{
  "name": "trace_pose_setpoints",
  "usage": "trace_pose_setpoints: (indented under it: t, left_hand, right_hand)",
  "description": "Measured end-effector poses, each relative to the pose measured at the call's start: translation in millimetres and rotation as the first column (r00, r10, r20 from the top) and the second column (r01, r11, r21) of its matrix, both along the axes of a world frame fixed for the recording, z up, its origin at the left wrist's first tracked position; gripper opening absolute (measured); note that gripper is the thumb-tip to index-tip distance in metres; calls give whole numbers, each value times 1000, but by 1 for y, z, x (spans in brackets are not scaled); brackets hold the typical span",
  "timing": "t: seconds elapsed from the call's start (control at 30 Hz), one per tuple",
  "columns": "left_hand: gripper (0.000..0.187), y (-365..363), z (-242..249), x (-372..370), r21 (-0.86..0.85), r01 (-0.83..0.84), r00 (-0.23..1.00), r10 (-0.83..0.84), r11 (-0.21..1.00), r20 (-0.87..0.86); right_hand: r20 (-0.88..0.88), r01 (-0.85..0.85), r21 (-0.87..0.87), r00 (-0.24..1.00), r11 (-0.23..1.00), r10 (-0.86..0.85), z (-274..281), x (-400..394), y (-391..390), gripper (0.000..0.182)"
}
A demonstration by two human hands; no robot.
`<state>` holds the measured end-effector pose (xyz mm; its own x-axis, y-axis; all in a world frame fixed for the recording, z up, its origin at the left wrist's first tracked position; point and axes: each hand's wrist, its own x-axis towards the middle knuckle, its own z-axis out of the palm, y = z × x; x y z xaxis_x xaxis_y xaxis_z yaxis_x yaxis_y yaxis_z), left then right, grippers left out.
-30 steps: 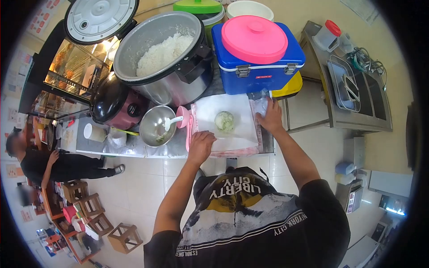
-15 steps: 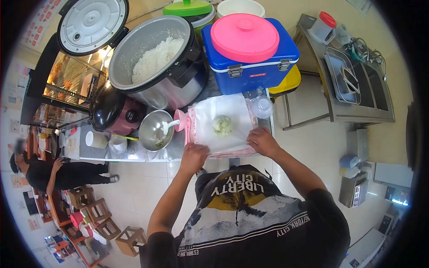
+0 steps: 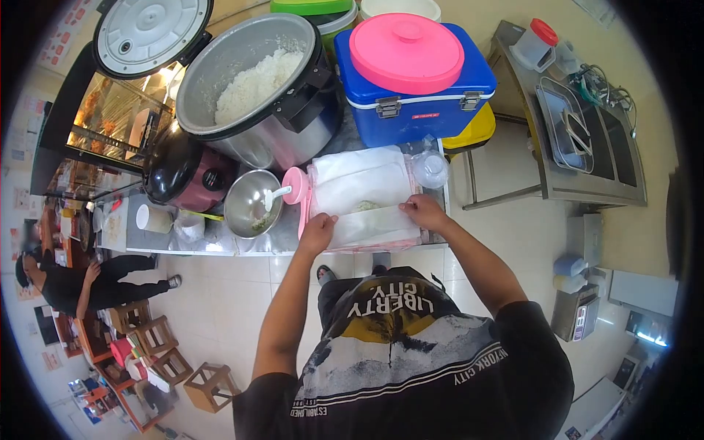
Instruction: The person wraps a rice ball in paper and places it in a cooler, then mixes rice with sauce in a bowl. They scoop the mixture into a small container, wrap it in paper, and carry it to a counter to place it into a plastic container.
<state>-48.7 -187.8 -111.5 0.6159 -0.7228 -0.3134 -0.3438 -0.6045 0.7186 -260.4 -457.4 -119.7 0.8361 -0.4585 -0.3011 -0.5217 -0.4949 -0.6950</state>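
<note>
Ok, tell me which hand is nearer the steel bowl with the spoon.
Left. The left hand grips the white paper's near-left edge, just right of the steel bowl; the right hand holds the paper's far side.

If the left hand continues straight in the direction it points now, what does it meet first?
Probably the folded white paper it already touches, over the rice ball. Beyond that stands the big rice cooker, though depth is unclear.

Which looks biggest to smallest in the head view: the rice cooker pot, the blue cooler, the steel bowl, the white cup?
1. Rice cooker pot and blue cooler: too alike to rank.
2. Steel bowl.
3. White cup.
</note>
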Motion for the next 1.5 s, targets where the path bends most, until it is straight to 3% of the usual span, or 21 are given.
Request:
trace_pose_setpoints:
  t: [0.1,0.2,0.23,0.3,0.33,0.4,0.43,0.53,0.63,0.73,0.83,0.9,0.97,1.03,1.17,1.2,1.27,1.3,1.4,1.43,1.5]
  left_hand:
    - [33,-4,2,-22,117,-139,988,130,983,86]
    - [34,3,14,-65,-58,-414,850,409,908,332]
    - [37,4,23,-80,-86,-291,824,296,953,484]
    - [50,9,36,-102,-68,-29,660,70,997,748]
    - [53,11,31,-106,-29,113,644,-51,993,764]
    - [59,11,15,-107,50,382,559,-273,923,783]
    - [65,9,13,-109,106,409,528,-330,906,783]
    - [65,8,10,-112,174,391,617,-398,904,679]
    - [67,3,9,-111,146,377,644,-373,914,668]
    - [67,-2,13,-108,146,369,663,-370,918,651]
    - [69,-6,11,-108,132,337,673,-337,932,659]
    - [68,-10,10,-109,129,339,690,-339,932,639]
    - [68,-17,8,-104,97,315,699,-300,944,649]
    - [68,-17,4,-106,48,277,709,-238,960,663]
    - [73,-14,6,-97,-68,249,719,-137,966,681]
    - [72,-14,8,-98,-192,74,761,69,979,645]
    - [72,-20,20,-96,-404,-268,725,459,875,514]
    - [70,-26,16,-93,-493,-275,705,522,825,480]
    - [64,-36,21,-91,-337,133,609,191,932,770]
    - [57,-36,29,-89,-241,213,508,103,947,855]
    - [54,-33,6,-85,-173,217,580,16,961,814]
  right_hand:
    - [-56,31,-90,998,995,-36,11,6,6,29]
    - [-22,49,-215,998,975,-55,24,20,7,27]
    - [35,21,-284,999,959,-12,30,35,8,29]
    - [109,-91,-386,984,918,144,32,70,11,36]
    - [127,-179,-423,959,888,254,32,90,10,40]
    - [-98,-364,-404,929,839,356,32,125,8,47]
    - [-206,-452,-383,892,806,402,32,140,6,50]
    - [-369,-423,-127,860,897,353,34,169,1,54]
    - [-438,-500,-181,812,847,386,42,177,0,43]
    - [-172,-543,-280,839,792,515,62,159,-1,28]
    - [-132,-674,-301,730,674,671,90,124,17,18]
    - [-190,-721,-496,634,485,750,84,90,32,13]
    - [-16,-591,-632,656,501,755,83,63,39,14]
    - [-61,-592,-665,650,455,758,85,52,48,17]
    - [-65,-556,-671,704,492,707,82,37,66,29]
    - [-69,-546,-673,717,498,693,74,32,66,33]
    - [-56,-506,-702,741,501,669,71,28,75,40]
    - [-41,-476,-724,752,500,658,77,25,82,43]
    - [-14,-465,-715,756,522,654,67,12,86,50]
    - [-9,-475,-699,753,534,658,59,5,86,51]
    - [72,-474,-636,749,608,659,48,-3,82,52]
